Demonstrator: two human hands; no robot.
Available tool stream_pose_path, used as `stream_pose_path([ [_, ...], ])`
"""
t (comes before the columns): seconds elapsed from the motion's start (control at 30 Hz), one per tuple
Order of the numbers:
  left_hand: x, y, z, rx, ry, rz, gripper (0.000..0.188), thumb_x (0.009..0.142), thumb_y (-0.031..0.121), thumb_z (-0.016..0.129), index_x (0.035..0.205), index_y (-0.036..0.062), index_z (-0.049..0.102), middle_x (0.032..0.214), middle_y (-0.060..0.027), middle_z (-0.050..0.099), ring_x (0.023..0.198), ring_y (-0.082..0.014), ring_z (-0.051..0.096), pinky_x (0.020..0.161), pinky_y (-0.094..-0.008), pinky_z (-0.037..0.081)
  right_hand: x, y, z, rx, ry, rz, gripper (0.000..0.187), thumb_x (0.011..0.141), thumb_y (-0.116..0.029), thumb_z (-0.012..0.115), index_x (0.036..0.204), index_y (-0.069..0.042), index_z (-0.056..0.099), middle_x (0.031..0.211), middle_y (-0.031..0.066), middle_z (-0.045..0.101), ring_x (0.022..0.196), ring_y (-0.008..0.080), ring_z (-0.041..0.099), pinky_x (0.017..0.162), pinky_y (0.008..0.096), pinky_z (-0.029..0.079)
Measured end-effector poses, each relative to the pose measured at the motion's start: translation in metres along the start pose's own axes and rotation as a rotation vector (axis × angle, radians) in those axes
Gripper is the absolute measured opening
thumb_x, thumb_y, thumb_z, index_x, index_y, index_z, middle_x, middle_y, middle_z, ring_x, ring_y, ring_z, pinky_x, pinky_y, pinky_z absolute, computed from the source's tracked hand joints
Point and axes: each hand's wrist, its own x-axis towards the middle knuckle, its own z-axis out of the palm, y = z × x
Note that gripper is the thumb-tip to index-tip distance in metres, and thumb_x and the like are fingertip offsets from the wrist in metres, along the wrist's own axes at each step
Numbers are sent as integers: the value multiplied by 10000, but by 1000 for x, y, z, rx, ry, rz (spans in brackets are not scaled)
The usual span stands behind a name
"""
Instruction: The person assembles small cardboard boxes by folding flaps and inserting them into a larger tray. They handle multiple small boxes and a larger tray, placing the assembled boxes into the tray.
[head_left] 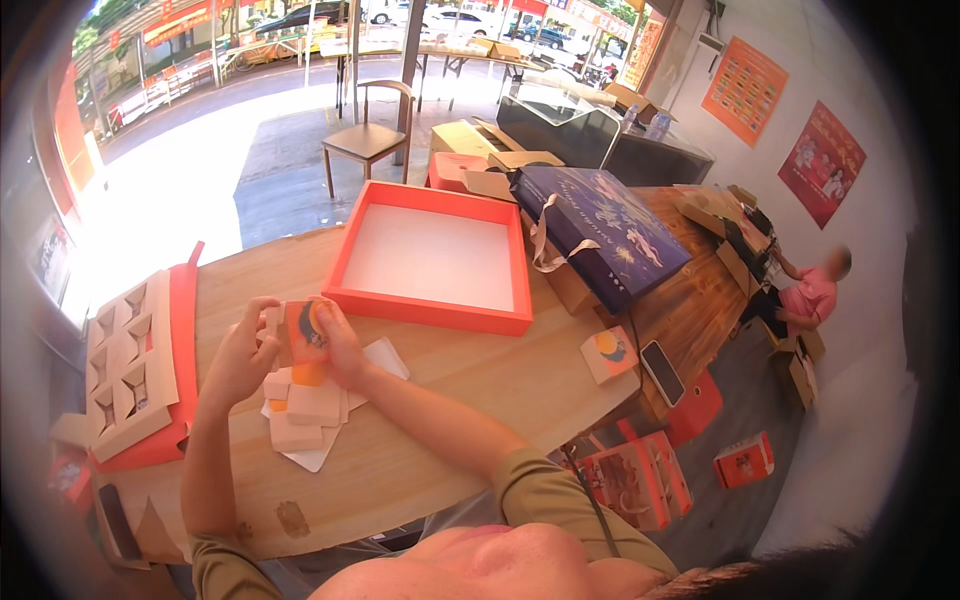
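A small orange printed carton (305, 332) is held up above the table between my two hands. My right hand (345, 345) is closed around its right side, thumb on the printed face. At its left edge, my left hand (248, 350) pinches a pale flap with curled fingers. Below them lies a loose pile of small beige carton pieces (305, 405), a few with orange patches. White sheets (312, 458) lie under the pile.
A shallow red box tray (430, 314) with a white inside sits behind my hands. To the left leans a red box with a beige compartment insert (155, 405). Rightward are a dark blue gift box (600, 225), an orange-printed card (608, 355) and a phone (662, 373). Another person (808, 295) sits far right.
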Motion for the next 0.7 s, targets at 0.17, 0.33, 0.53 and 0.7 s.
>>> stream_pose_path([
  [0.17,-5,-10,-5,0,78,56,533,892,-41,525,1418,42,496,945,-94,643,697,-118,599,632,-279,491,-3,-3,7,0,2,43,314,1157,-332,432,1384,-121,487,1254,52,621,1127,159,645,972,374,572],
  [0.33,0,-8,-21,-105,289,-3,550,941,-8,562,1490,12,536,934,-73,670,748,-109,633,702,-287,532,-4,-6,3,64,-32,70,316,1119,-321,478,1367,-127,497,1261,50,620,1154,160,635,972,381,568],
  [0.53,8,-11,-19,-563,330,-21,275,1030,101,600,1244,-51,684,823,2,681,708,-72,641,639,-237,522,-2,-5,-9,174,-143,131,492,1010,-326,525,1455,-120,474,1357,60,600,1250,196,605,1071,423,515],
  [0.7,10,-36,-33,-754,135,-56,204,1065,213,610,1069,30,699,866,1,690,744,-78,655,640,-246,524,-6,-9,-4,161,-299,125,566,962,-341,583,1459,-91,478,1357,74,607,1254,213,609,1089,408,501],
])
